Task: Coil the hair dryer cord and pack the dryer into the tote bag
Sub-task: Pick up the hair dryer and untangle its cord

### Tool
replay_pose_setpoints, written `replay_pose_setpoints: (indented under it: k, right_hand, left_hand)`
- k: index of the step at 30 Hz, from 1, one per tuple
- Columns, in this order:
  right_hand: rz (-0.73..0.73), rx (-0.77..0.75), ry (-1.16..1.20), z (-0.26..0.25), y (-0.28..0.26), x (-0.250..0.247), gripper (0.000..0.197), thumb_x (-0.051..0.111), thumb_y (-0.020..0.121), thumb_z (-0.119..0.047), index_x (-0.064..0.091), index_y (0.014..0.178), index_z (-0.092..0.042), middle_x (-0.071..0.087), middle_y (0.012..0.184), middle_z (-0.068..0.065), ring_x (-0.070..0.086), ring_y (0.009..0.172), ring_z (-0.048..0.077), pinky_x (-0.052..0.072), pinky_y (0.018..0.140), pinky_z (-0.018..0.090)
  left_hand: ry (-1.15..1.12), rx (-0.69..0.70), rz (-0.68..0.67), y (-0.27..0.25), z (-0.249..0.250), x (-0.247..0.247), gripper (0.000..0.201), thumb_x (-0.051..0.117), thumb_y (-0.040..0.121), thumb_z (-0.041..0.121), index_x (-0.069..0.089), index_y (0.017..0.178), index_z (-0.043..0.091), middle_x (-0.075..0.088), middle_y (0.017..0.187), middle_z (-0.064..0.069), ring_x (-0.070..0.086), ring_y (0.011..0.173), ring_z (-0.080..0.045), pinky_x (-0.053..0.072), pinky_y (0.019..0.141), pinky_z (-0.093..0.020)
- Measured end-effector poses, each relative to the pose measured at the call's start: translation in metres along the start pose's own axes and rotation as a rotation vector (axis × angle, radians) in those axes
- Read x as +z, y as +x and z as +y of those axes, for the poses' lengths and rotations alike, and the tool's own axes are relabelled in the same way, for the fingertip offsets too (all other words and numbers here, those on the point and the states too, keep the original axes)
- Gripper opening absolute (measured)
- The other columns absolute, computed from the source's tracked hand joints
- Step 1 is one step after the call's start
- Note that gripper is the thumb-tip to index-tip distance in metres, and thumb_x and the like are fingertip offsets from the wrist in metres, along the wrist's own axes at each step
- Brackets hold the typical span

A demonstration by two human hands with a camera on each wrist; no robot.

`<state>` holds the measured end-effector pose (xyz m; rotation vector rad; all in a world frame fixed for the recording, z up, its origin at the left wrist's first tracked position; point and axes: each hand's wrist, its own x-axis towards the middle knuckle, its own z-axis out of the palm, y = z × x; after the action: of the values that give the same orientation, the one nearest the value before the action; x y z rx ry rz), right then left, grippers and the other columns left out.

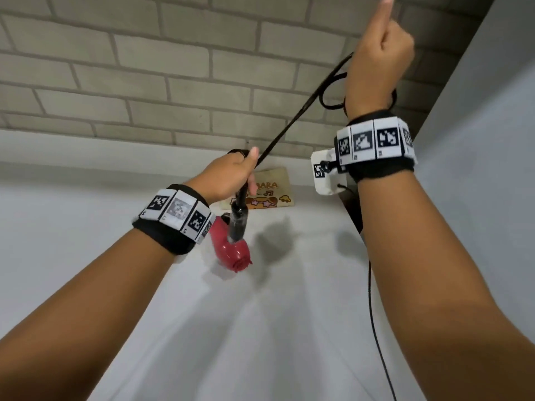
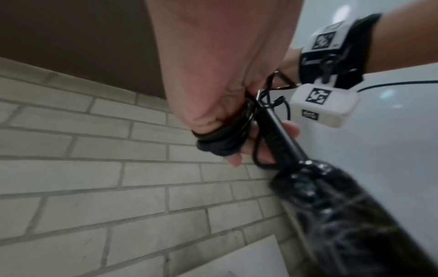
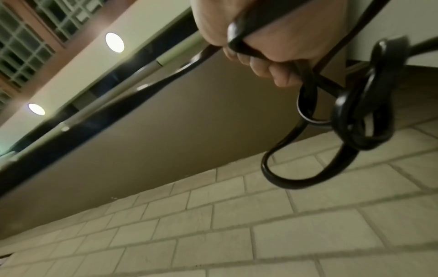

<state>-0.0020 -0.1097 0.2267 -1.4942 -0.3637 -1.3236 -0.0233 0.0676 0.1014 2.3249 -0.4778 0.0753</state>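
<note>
A red hair dryer (image 1: 231, 251) with a black handle (image 2: 343, 215) hangs nose-down above the white table. My left hand (image 1: 234, 172) grips the black cord (image 1: 289, 125) just above the handle. In the left wrist view, several turns of cord (image 2: 220, 140) are wound around its fingers (image 2: 233, 161). From there the cord runs taut up and right to my raised right hand (image 1: 376, 59). That hand grips the cord with its index finger pointing up, and loose loops (image 3: 355, 121) dangle below it. The beige tote bag (image 1: 275, 189) with a cartoon print lies flat by the wall, behind the dryer.
A grey brick wall (image 1: 144, 68) rises behind the white table (image 1: 260, 328). A pale panel (image 1: 477, 140) closes off the right side. A thin black cable (image 1: 373, 299) from the right wrist camera hangs down along my right forearm.
</note>
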Motion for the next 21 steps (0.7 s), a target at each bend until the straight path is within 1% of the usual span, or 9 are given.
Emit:
replay_pose_setpoints:
  k: [3, 6, 8, 10, 12, 14, 16, 19, 21]
  right_hand:
    - [-0.014, 0.143, -0.122, 0.019, 0.007, 0.004, 0.059, 0.039, 0.098, -0.016, 0.024, 0.043, -0.027, 0.020, 0.034, -0.012, 0.018, 0.034, 0.005, 0.011, 0.042, 0.016]
    - [-0.004, 0.279, -0.243, 0.040, 0.006, -0.001, 0.059, 0.039, 0.099, -0.022, 0.024, 0.042, -0.024, 0.021, 0.039, -0.012, 0.019, 0.034, 0.005, 0.012, 0.041, 0.018]
    - [0.010, 0.384, -0.304, 0.054, 0.004, -0.007, 0.058, 0.037, 0.100, -0.027, 0.026, 0.043, -0.021, 0.026, 0.040, -0.009, 0.023, 0.035, 0.005, 0.016, 0.041, 0.019]
    - [-0.013, 0.475, -0.403, 0.066, -0.001, -0.013, 0.057, 0.033, 0.101, -0.030, 0.030, 0.045, -0.017, 0.033, 0.045, -0.004, 0.030, 0.041, 0.005, 0.022, 0.043, 0.020]
    - [-0.057, 0.528, -0.465, 0.079, -0.008, -0.017, 0.057, 0.030, 0.101, -0.032, 0.033, 0.047, -0.015, 0.037, 0.049, -0.002, 0.034, 0.046, 0.008, 0.026, 0.048, 0.025]
    - [-0.096, 0.587, -0.497, 0.091, -0.019, -0.020, 0.056, 0.029, 0.101, -0.033, 0.037, 0.050, -0.014, 0.039, 0.051, -0.001, 0.035, 0.047, 0.009, 0.027, 0.049, 0.027]
    - [-0.154, 0.653, -0.547, 0.105, -0.034, -0.023, 0.056, 0.027, 0.101, -0.035, 0.043, 0.055, -0.008, 0.041, 0.053, 0.000, 0.037, 0.049, 0.009, 0.029, 0.051, 0.028]
    - [-0.235, 0.736, -0.586, 0.129, -0.063, -0.022, 0.059, 0.026, 0.101, -0.039, 0.044, 0.054, -0.007, 0.042, 0.052, 0.002, 0.040, 0.049, 0.013, 0.032, 0.054, 0.027]
    - [-0.293, 0.768, -0.593, 0.144, -0.084, -0.020, 0.061, 0.026, 0.100, -0.041, 0.039, 0.049, -0.011, 0.041, 0.051, 0.003, 0.041, 0.051, 0.017, 0.034, 0.056, 0.028]
  left_hand:
    - [-0.124, 0.022, -0.161, 0.000, 0.003, 0.009, 0.075, 0.012, 0.099, 0.044, 0.064, 0.057, 0.011, 0.071, 0.082, -0.011, 0.063, 0.096, -0.017, 0.040, 0.100, -0.039]
    - [-0.294, 0.033, -0.313, -0.007, 0.012, 0.017, 0.081, 0.009, 0.100, 0.041, 0.064, 0.045, 0.018, 0.065, 0.089, -0.032, 0.065, 0.077, -0.017, 0.045, 0.091, -0.034]
    - [-0.373, 0.040, -0.365, -0.012, 0.017, 0.020, 0.084, 0.005, 0.097, 0.047, 0.065, 0.045, 0.020, 0.060, 0.085, -0.038, 0.064, 0.067, -0.017, 0.048, 0.090, -0.040]
    - [-0.419, 0.068, -0.426, -0.014, 0.021, 0.023, 0.084, 0.005, 0.088, 0.059, 0.059, 0.040, 0.016, 0.062, 0.077, -0.033, 0.062, 0.062, -0.019, 0.048, 0.094, -0.046]
    - [-0.471, 0.112, -0.492, -0.014, 0.022, 0.026, 0.077, 0.008, 0.079, 0.064, 0.050, 0.035, 0.017, 0.064, 0.056, -0.011, 0.061, 0.075, -0.039, 0.050, 0.093, -0.044]
    - [-0.552, 0.107, -0.556, -0.013, 0.023, 0.029, 0.078, 0.007, 0.078, 0.064, 0.042, 0.036, 0.008, 0.055, 0.041, -0.002, 0.053, 0.090, -0.052, 0.052, 0.089, -0.037]
    - [-0.620, 0.072, -0.600, -0.009, 0.021, 0.028, 0.082, -0.001, 0.086, 0.057, 0.045, 0.042, 0.005, 0.048, 0.035, 0.000, 0.051, 0.072, -0.044, 0.051, 0.084, -0.030]
    - [-0.753, 0.028, -0.601, -0.002, 0.017, 0.023, 0.084, 0.000, 0.090, 0.052, 0.060, 0.062, 0.000, 0.032, 0.027, 0.005, 0.043, 0.040, -0.011, 0.052, 0.069, -0.021]
    - [-0.888, 0.001, -0.595, 0.001, 0.013, 0.020, 0.078, 0.004, 0.090, 0.053, 0.057, 0.070, -0.001, 0.029, 0.025, 0.007, 0.039, 0.032, -0.006, 0.052, 0.062, -0.018]
